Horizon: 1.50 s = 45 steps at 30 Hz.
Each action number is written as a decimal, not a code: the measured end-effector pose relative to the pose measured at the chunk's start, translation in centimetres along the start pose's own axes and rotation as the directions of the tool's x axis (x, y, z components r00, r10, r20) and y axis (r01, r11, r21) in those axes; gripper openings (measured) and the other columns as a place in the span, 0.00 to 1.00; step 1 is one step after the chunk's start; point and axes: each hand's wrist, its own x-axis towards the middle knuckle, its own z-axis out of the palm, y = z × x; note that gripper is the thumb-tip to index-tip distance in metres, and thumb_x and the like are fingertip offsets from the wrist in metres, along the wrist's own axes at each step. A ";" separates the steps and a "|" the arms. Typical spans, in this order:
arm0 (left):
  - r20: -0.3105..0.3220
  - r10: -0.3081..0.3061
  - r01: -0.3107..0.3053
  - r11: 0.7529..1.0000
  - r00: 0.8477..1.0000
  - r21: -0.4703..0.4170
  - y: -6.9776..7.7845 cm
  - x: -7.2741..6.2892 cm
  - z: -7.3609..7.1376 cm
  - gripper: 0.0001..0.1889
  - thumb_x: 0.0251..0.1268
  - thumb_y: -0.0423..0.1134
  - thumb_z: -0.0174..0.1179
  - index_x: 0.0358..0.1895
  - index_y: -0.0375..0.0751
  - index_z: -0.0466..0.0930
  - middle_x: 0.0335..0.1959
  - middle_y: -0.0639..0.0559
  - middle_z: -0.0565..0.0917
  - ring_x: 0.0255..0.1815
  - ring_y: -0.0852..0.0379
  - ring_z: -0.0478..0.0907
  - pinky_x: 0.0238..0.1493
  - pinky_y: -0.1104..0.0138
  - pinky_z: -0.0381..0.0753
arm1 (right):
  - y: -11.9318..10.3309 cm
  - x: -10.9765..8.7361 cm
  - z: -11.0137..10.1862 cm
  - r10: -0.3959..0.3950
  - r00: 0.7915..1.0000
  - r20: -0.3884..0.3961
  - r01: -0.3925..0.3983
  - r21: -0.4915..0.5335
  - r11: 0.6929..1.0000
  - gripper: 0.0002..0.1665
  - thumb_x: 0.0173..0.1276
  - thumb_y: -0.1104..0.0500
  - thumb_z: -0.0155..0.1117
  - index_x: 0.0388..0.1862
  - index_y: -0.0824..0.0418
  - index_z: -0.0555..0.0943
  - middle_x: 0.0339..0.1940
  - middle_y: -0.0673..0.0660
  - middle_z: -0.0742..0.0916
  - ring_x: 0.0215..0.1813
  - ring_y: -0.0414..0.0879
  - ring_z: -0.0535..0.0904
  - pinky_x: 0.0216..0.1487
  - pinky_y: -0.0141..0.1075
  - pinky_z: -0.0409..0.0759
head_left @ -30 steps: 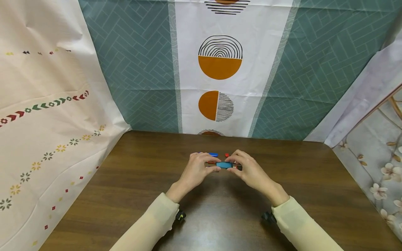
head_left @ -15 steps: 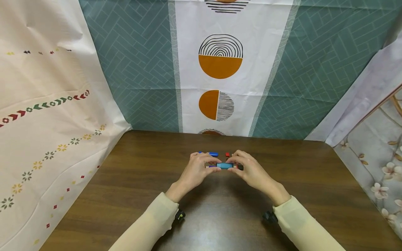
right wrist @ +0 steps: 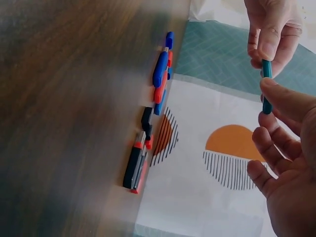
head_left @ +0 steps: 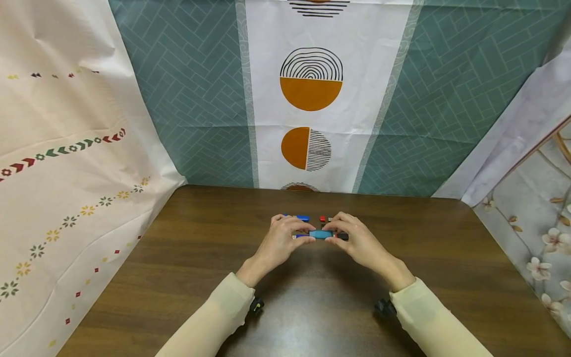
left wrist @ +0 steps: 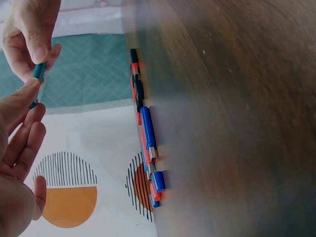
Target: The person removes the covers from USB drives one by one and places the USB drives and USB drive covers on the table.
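A teal USB flash drive (head_left: 321,234) is held up over the dark table, level between both hands in the head view. My left hand (head_left: 281,237) pinches its left end between thumb and fingertips. At the right end, the thumb and fingers of my right hand (head_left: 359,240) pinch it the same way. Both wrist views show the teal drive (left wrist: 39,70) edge-on, with fingertips covering its ends. Whether it is a capped drive cannot be told. Beyond the hands lie a blue USB drive (right wrist: 160,69) with a bare metal plug and a black USB drive (right wrist: 131,168).
Near the blue drive lies a loose blue cap (left wrist: 158,181). A black cap (right wrist: 147,118) sits by the black drive. Red drives, one red drive (right wrist: 160,95) among them, lie behind. A red cap (head_left: 322,218) shows between the hands. Patterned cloth (head_left: 200,124) hangs behind the table (head_left: 214,208).
Both hands keep their pinch on the teal USB flash drive. Together they have shifted very slightly to the right; the drives and caps on the table lie as before.
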 end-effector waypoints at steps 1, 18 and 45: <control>-0.002 0.000 0.000 1.000 1.000 -0.005 0.0 0.0 0.0 0.13 0.61 0.41 0.76 0.48 0.46 0.91 0.38 0.56 0.91 0.46 0.54 0.83 0.64 0.44 0.63 | 0.0 0.0 0.0 0.006 1.000 -0.002 -0.006 0.016 1.000 0.13 0.63 0.66 0.78 0.46 0.57 0.88 0.41 0.50 0.82 0.41 0.43 0.77 0.43 0.38 0.78; -0.032 -0.039 0.035 0.993 0.999 -0.113 -0.7 0.0 -1.0 0.13 0.60 0.40 0.76 0.48 0.45 0.92 0.41 0.55 0.90 0.45 0.52 0.82 0.62 0.47 0.69 | 1.0 -0.7 -0.8 0.164 0.986 -0.040 -0.152 0.215 0.965 0.14 0.66 0.65 0.76 0.50 0.57 0.89 0.46 0.49 0.84 0.45 0.54 0.80 0.43 0.39 0.81; 0.089 -0.286 0.298 0.941 0.954 -0.163 -0.9 1.8 4.4 0.12 0.63 0.40 0.75 0.48 0.44 0.92 0.41 0.53 0.91 0.39 0.60 0.85 0.39 0.67 0.82 | 6.0 -3.3 -1.5 0.392 0.911 0.127 -0.411 0.217 0.886 0.12 0.67 0.61 0.77 0.48 0.62 0.89 0.39 0.56 0.83 0.40 0.48 0.75 0.40 0.36 0.74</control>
